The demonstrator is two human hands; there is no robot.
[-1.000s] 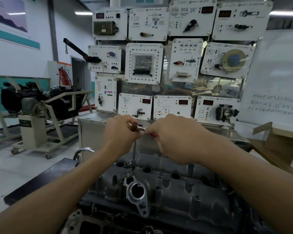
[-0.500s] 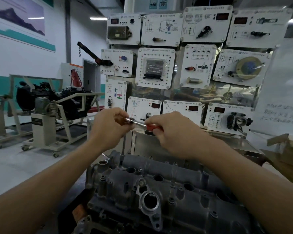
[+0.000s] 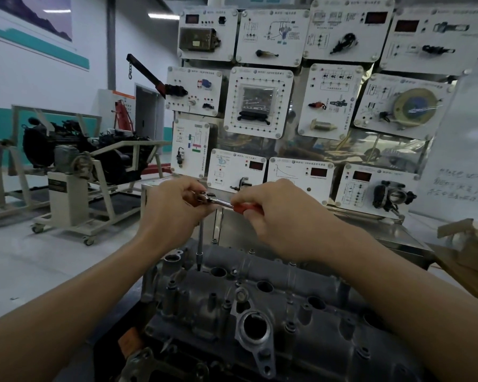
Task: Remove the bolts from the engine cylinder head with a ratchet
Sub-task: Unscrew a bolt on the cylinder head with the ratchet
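A grey engine cylinder head [image 3: 273, 307] fills the lower middle of the view. A ratchet [image 3: 218, 202] with a red handle is held level above its far left end. A long extension bar [image 3: 200, 244] hangs from the ratchet head straight down into a bolt hole on the cylinder head. My left hand [image 3: 174, 213] grips the ratchet head from the left. My right hand [image 3: 279, 219] grips the red handle. Several small bolts [image 3: 234, 271] stand along the top of the cylinder head.
A board of white sensor display panels [image 3: 301, 100] rises right behind the cylinder head on a steel cabinet [image 3: 384, 235]. An engine on a wheeled stand [image 3: 75, 172] sits at the left. A whiteboard [image 3: 464, 150] and cardboard [image 3: 467, 244] are at the right.
The view has shifted, so the cylinder head sits further right and lower. Both hands stay on the ratchet; its extension now stands at the far left end of the cylinder head.
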